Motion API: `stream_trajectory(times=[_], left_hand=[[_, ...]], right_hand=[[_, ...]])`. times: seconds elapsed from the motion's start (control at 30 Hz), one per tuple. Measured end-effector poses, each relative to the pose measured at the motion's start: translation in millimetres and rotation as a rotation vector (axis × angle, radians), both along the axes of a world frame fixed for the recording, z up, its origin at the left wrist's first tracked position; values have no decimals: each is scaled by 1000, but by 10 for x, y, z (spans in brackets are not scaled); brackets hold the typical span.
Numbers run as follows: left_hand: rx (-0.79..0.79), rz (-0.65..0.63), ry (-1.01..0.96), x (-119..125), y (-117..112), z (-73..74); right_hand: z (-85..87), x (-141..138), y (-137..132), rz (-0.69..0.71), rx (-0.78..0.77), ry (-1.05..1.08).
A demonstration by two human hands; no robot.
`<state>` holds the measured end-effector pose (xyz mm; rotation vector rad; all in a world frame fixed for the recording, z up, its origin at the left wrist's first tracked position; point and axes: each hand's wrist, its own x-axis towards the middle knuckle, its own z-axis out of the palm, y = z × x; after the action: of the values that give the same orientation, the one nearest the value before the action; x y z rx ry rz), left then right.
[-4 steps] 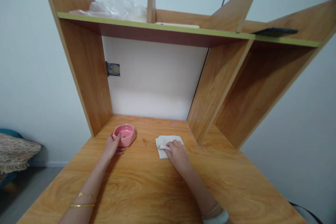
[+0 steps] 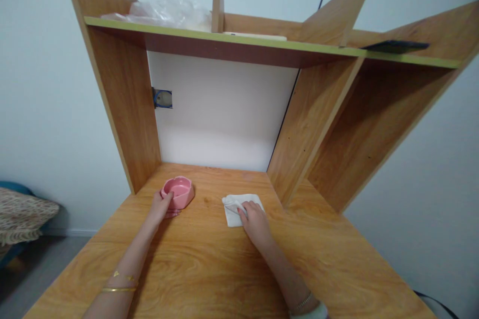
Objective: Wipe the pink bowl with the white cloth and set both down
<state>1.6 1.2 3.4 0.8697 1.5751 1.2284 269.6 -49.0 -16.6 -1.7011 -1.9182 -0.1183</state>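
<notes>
Pink dish (image 2: pixel 178 192): our landmark; it stands upright on the wooden desk (image 2: pixel 209 269).
Left hand (image 2: pixel 161 206): we see it at the dish's near-left wall, fingers curled round that wall, thumb by the rim, gripping it.
Right hand (image 2: pixel 255 220): right of the dish and apart from it, palm down, fingers loose and laid flat on the white cloth (image 2: pixel 234 208) (not bunched around it).
White cloth: right of the dish at about the same depth, lying flat, its near-right part under the fingers.
Shelf (image 2: pixel 224 40): above and behind the dish; a clear plastic bag (image 2: pixel 170 10) lies on it above the dish.
</notes>
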Motion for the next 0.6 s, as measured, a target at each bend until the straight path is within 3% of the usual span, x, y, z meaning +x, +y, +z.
stream_trajectory(times=[0.27, 0.47, 0.6], left_hand=[[52, -2, -73, 87, -87, 26], [139, -221, -263, 371, -225, 63], [101, -349, -248, 535, -325, 51]], right_hand=[[-37, 33, 17, 39, 130, 197], [42, -3, -35, 80, 237, 371], [113, -23, -78, 91, 247, 411]])
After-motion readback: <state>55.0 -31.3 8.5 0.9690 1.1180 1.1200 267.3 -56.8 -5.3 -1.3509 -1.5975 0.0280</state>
